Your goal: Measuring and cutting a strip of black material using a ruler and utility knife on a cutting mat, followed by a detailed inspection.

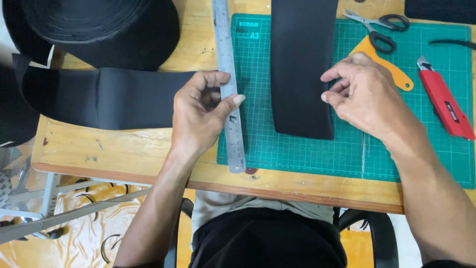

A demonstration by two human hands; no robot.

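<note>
Head view: left hand (201, 111) pinches the steel ruler (229, 84) beside the black strip (302, 67) on the green mat (421, 124), right hand (362, 94) half-curled, empty, fingertips on the strip's edge — any ruler slip could skew the alignment.

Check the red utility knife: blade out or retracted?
Cannot tell for sure: red utility knife lies on the green cutting mat; only a short metal tip shows.

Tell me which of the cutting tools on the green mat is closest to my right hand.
The scissors, just above the right hand. The red utility knife lies farther off, near the cutting mat's right edge.
</note>
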